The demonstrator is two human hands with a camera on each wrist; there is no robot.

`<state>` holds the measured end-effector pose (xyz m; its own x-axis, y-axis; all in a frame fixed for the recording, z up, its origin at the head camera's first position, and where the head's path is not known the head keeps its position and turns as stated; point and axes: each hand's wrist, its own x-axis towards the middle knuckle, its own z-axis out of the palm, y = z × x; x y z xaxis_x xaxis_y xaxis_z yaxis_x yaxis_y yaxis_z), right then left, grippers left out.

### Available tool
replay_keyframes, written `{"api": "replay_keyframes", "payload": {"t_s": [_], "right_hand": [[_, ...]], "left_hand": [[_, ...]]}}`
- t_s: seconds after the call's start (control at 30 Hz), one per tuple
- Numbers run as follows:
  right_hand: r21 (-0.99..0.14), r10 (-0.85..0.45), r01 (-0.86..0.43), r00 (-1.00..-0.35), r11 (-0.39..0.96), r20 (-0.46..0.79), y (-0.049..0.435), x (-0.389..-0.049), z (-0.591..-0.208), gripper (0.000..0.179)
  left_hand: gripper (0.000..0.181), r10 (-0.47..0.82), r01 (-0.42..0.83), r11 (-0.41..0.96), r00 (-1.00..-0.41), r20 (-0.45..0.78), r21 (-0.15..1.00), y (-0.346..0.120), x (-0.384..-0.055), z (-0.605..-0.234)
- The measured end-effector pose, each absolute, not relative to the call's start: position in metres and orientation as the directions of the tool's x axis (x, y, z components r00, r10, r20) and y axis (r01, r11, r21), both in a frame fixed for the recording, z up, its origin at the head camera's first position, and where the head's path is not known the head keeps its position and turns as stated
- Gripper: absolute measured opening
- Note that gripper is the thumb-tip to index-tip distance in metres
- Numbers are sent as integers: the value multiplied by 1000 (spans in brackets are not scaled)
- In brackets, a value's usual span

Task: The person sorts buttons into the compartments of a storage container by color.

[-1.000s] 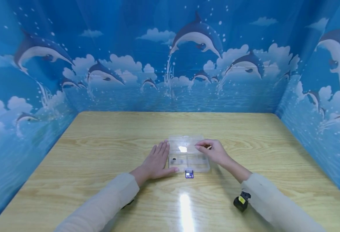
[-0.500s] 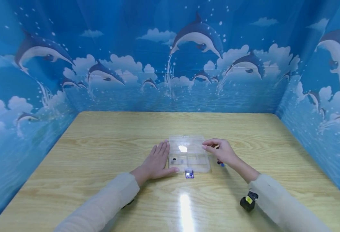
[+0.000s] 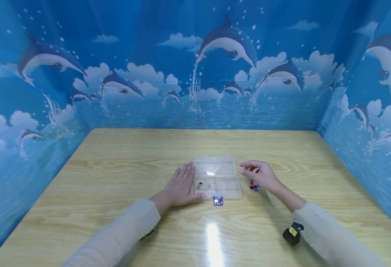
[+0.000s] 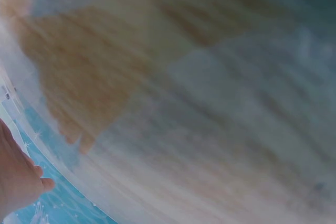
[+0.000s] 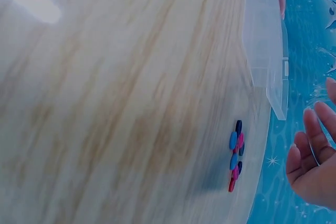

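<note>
A clear plastic compartment box (image 3: 228,192) lies with its lid (image 3: 223,163) folded back. Inside its left compartment is one small dark piece (image 3: 200,183). My left hand (image 3: 179,187) lies flat along the box's left side, fingers straight, thumb at the front edge. To the right of the box, my right hand (image 3: 260,174) hovers with loosely bent fingers and nothing visible between them. Just below it on the table is a cluster of small flattened pieces (image 5: 233,161), like beads or buttons, in red, pink, blue and black.
A blue clasp-like part (image 3: 218,200) sticks out at the box's front middle. The wood-grain table (image 3: 142,148) reaches back to a blue dolphin-print curtain (image 3: 168,89), which also hangs at both sides. A black wrist camera (image 3: 292,234) hangs under the right sleeve.
My right hand has moved right, from over the box lid to beside the box, and its fingertips have parted. The coloured pieces have come into sight. The left hand stays put.
</note>
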<state>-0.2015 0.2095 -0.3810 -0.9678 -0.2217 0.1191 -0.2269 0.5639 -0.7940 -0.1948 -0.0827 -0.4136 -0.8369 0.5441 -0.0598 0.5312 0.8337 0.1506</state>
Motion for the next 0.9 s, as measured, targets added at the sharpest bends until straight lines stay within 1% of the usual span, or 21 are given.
{"api": "replay_keyframes", "payload": {"t_s": [0.4,0.7,0.9], "right_hand": [[-763,-230,-230,-967,604,110,223,-199,-380,31],[-760,-188,-151,-981,632,38,237,-201,-386,33],[-772,-200,-164,-979,615,48,245,-204,-392,32]], "left_hand": [[98,549,536,829,-834,-50,156,-83,-194,-413],[97,553,541,826,-832,-41,162,-83,-194,-413],[97,553,541,826,-832,-40,159,-83,-194,-413]]}}
